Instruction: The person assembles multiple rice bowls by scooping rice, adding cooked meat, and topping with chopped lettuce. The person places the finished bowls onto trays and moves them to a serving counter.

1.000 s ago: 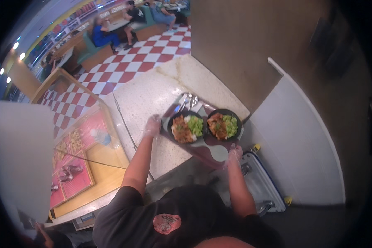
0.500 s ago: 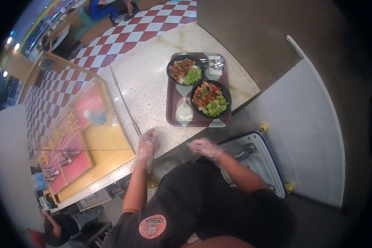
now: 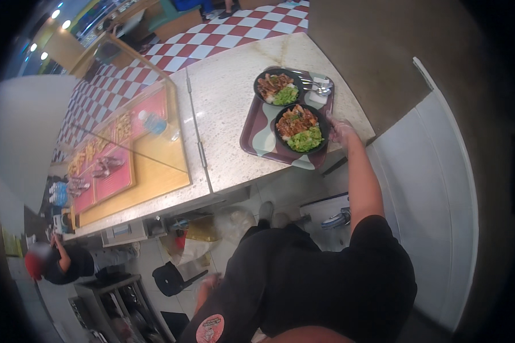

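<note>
On the counter [image 3: 226, 103] lies a maroon and pale green patterned tray [image 3: 257, 137]. Two black bowls stand on it: a far bowl [image 3: 276, 104] and a near bowl [image 3: 278, 134], both filled with browned meat, rice and chopped green lettuce. Forks and spoons [image 3: 317, 86] rest on a white napkin [image 3: 319, 98] at the tray's far right. My right hand [image 3: 341, 130], in a clear plastic glove, has its fingers bent at the tray's right rim, close beside the near bowl. My left hand [image 3: 208, 286] hangs low by my side, away from the counter; its fingers are blurred and partly hidden.
A clear-sided display at the left holds pink trays [image 3: 111, 177] with fries and wrapped items, plus a water bottle [image 3: 153, 122]. A low white partition [image 3: 423, 188] curves along the right. A co-worker [image 3: 60, 260] stands at the lower left, near a black stool [image 3: 169, 279].
My right hand has moved up and right to the tray's right rim. The left hand has dropped from the counter edge to my side. The view has turned and shifted.
</note>
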{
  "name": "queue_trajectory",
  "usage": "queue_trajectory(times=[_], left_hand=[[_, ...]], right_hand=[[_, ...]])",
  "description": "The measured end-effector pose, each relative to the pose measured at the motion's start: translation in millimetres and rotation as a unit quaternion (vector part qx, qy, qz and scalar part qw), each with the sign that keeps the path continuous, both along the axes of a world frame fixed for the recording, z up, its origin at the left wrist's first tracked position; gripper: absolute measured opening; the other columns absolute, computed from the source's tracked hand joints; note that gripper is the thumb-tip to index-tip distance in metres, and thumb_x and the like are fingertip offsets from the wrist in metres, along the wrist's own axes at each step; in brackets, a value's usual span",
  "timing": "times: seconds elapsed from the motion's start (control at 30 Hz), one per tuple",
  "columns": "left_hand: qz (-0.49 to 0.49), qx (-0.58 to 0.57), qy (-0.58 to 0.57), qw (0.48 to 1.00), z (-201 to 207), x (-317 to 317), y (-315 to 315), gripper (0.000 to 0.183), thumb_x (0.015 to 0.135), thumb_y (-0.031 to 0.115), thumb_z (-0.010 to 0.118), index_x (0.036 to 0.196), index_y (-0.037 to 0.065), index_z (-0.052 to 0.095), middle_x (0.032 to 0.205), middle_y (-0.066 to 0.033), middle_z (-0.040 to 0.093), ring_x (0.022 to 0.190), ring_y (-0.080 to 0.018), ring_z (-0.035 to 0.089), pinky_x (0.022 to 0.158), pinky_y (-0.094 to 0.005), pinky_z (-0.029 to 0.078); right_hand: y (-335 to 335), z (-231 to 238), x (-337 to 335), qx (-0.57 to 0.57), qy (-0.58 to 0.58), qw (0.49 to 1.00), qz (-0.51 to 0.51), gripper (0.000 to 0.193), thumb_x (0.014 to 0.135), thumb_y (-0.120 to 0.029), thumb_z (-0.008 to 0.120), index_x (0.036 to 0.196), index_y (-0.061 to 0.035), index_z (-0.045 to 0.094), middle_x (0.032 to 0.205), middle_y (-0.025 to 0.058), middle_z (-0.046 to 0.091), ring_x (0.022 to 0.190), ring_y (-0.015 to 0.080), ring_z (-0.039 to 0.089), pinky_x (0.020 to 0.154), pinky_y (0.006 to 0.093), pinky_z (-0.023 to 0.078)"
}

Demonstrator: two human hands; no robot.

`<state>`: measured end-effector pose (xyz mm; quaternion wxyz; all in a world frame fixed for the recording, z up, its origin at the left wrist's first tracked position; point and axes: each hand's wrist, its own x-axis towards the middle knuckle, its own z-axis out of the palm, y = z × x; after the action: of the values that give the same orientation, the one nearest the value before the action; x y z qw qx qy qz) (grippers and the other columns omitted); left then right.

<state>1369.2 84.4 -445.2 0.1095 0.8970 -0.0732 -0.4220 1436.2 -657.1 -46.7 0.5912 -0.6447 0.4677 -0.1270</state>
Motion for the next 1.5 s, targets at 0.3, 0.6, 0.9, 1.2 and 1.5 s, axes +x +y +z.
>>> queue_trajectory(times=[0.3,0.6,0.9,1.2,1.5], left_hand=[[0.285,-0.065,0.131,0.947,-6,-192,6,0.041,0.101,0.035,0.050,0.127,0.007,0.066,0.115,-0.0184,0.069,0.102,-0.0369,0.067,0.085,-0.0458,0.053],[0.345,-0.126,0.096,0.925,-11,-265,26,0.042,0.099,0.031,0.054,0.130,0.006,0.064,0.124,-0.0178,0.067,0.109,-0.0352,0.066,0.091,-0.0462,0.053],[0.278,-0.017,0.076,0.957,-2,-388,88,0.043,0.097,0.028,0.057,0.134,0.006,0.063,0.133,-0.0172,0.065,0.117,-0.0335,0.065,0.096,-0.0466,0.052],[0.636,-0.094,0.167,0.748,-7,-431,58,0.042,0.098,0.030,0.057,0.129,0.004,0.065,0.122,-0.0188,0.069,0.111,-0.0347,0.067,0.096,-0.0462,0.052],[0.622,-0.130,0.137,0.760,-10,-366,0,0.041,0.098,0.031,0.057,0.127,0.003,0.065,0.116,-0.0176,0.070,0.106,-0.0337,0.068,0.094,-0.0449,0.053]], right_hand=[[4,-52,3,-0.004,-0.054,0.998,-0.019,0.034,0.101,-0.037,0.064,0.097,-0.0032,0.066,0.080,0.0145,0.066,0.054,0.0238,0.062,0.045,0.0386,0.048],[151,-67,24,0.147,-0.155,0.972,-0.095,0.043,0.108,-0.038,0.046,0.123,0.0019,0.050,0.093,0.0223,0.066,0.066,0.0307,0.071,0.048,0.0415,0.057],[178,-106,92,0.288,-0.291,0.879,-0.245,0.036,0.103,-0.020,0.053,0.127,0.0049,0.046,0.098,0.0271,0.065,0.072,0.0398,0.070,0.059,0.0479,0.059],[146,-101,104,0.291,-0.279,0.891,-0.210,0.047,0.106,-0.022,0.048,0.147,-0.0041,0.036,0.137,0.0242,0.048,0.092,0.0466,0.065,0.081,0.0652,0.057],[72,-99,161,0.312,-0.264,0.892,-0.194,0.049,0.108,-0.027,0.044,0.153,-0.0091,0.032,0.142,0.0198,0.046,0.085,0.0438,0.067,0.077,0.0628,0.058]])
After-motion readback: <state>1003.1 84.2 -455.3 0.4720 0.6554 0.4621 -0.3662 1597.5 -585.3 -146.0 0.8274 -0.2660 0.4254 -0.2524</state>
